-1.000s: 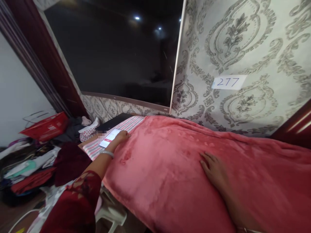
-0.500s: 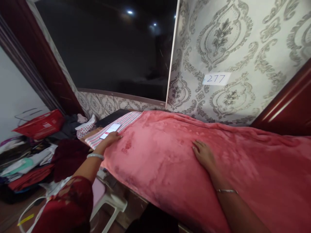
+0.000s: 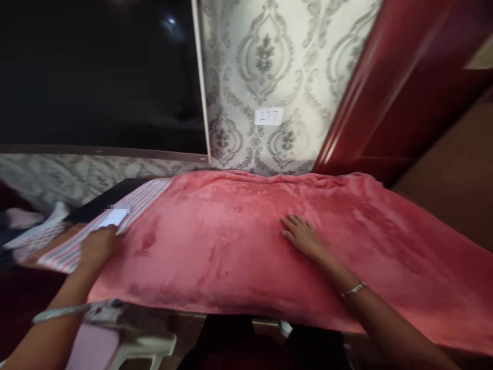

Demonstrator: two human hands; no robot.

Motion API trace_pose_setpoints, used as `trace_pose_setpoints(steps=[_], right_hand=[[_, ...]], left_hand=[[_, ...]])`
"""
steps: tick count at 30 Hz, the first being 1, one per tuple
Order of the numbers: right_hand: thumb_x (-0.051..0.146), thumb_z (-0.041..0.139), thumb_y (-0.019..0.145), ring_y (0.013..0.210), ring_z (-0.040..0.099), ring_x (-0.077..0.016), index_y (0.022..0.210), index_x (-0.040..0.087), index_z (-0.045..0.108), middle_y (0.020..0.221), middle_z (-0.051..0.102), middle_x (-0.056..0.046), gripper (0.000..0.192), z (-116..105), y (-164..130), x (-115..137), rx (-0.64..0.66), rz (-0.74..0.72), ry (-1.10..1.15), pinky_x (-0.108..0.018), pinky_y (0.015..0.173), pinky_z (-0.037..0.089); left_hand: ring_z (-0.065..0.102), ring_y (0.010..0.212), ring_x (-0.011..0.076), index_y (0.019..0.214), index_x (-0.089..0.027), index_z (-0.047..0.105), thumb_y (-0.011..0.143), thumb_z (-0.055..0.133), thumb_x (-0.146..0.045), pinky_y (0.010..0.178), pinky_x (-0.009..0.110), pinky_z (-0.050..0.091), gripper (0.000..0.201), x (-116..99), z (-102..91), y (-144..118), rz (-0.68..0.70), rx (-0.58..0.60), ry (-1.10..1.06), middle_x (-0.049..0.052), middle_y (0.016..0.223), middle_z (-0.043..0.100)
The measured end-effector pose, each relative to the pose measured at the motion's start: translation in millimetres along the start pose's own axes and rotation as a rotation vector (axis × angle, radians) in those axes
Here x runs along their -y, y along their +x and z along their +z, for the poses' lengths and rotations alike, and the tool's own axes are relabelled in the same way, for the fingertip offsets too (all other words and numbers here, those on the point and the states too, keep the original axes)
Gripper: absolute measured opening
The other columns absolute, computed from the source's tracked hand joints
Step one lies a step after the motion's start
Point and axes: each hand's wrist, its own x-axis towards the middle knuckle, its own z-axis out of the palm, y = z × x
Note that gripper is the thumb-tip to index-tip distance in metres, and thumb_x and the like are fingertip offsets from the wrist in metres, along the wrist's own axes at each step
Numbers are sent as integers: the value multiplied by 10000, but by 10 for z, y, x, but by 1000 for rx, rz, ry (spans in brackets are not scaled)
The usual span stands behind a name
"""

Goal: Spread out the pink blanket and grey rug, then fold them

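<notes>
A pink plush blanket (image 3: pixel 215 241) lies spread over a long table in front of me. My right hand (image 3: pixel 302 235) rests palm down on the middle of it, fingers spread and holding nothing. At the blanket's left edge is my left hand (image 3: pixel 99 246), over the border with a striped cloth (image 3: pixel 140 198). Its fingers are blurred and partly hidden, so its grip does not show. Just beyond that hand a phone (image 3: pixel 113 218) with a lit screen lies on the striped cloth.
A large dark television (image 3: pixel 100 77) hangs behind the table. Right of it a paper label (image 3: pixel 268 116) is stuck on patterned wallpaper, beside a dark red frame (image 3: pixel 389 87). Below the table's front edge stands a stool (image 3: pixel 94 347). Spotted fabric (image 3: pixel 42 234) lies at far left.
The view has swung right, so the television and phone sit further left. My right hand stays flat on the blanket, and my left hand stays at its left edge beside the phone.
</notes>
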Motion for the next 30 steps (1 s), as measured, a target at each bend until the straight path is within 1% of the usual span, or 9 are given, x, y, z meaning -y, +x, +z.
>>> trace_pose_setpoints(steps=[2, 4, 10, 15, 18, 21, 25, 27, 30], right_hand=[[379, 381, 1014, 1495, 206, -346, 1546, 201, 375, 1617, 259, -145, 561, -80, -173, -113, -7, 99, -3, -567, 1172, 216], [401, 375, 1023, 1503, 177, -341, 1560, 198, 343, 1625, 235, -148, 575, -109, -295, -162, -5, 157, 8, -545, 1179, 208], [477, 377, 1030, 1519, 113, -316, 1583, 248, 274, 1650, 147, -105, 608, -52, -389, -116, -22, 170, 78, -527, 1203, 138], [488, 383, 1028, 1517, 110, -318, 1575, 235, 297, 1644, 159, -115, 608, -114, -428, -84, -51, 155, 144, -546, 1202, 133], [512, 373, 1029, 1503, 167, -336, 1556, 237, 345, 1632, 212, -110, 595, -130, -484, -100, -155, 98, 184, -569, 1190, 172], [494, 491, 983, 1470, 268, -357, 1510, 250, 443, 1595, 319, -83, 583, -145, -447, -245, -197, 39, 259, -543, 1187, 248], [329, 547, 947, 1344, 496, -272, 1484, 312, 489, 1453, 540, -40, 540, -242, -236, -679, -296, 64, 382, -361, 1152, 368], [333, 540, 953, 1380, 452, -293, 1482, 335, 489, 1481, 509, -26, 531, -277, -124, -923, -355, 111, 364, -404, 1178, 331], [417, 557, 961, 1457, 322, -324, 1477, 359, 485, 1559, 392, 8, 524, -267, -6, -1244, -308, 59, 305, -494, 1219, 226]], left_hand=[[587, 1216, 315, 1312, -171, 561, 935, 356, -372, 988, 405, 494, 475, -313, -30, 89, 119, -123, 16, 148, 1323, 637], [526, 1311, 273, 1403, -160, 494, 914, 412, -403, 1086, 355, 432, 552, -792, -67, 138, 311, -178, -31, 134, 1424, 571], [328, 1475, 287, 1501, -102, 401, 884, 518, -389, 1204, 382, 274, 690, -2594, -311, -67, 837, 9, -239, 181, 1592, 344], [329, 1476, 259, 1506, -105, 398, 906, 545, -353, 1182, 332, 299, 666, -3886, -595, -373, 971, 87, -337, 184, 1585, 354], [307, 1482, 309, 1511, -122, 393, 938, 501, -357, 1199, 448, 264, 629, -4466, -659, -550, 975, 18, -364, 199, 1580, 356], [270, 1488, 366, 1514, -114, 392, 963, 432, -370, 1187, 576, 228, 609, -4816, -571, -696, 946, -47, -364, 225, 1590, 323], [276, 1486, 358, 1511, -157, 417, 975, 373, -407, 1157, 618, 256, 593, -4972, -350, -761, 972, -83, -261, 194, 1598, 326], [279, 1487, 349, 1513, -179, 419, 976, 360, -417, 1157, 612, 258, 591, -4987, -284, -745, 976, -94, -237, 179, 1604, 322], [270, 1492, 338, 1526, -194, 398, 979, 339, -427, 1166, 585, 258, 598, -4999, -258, -718, 963, -99, -205, 159, 1616, 304]])
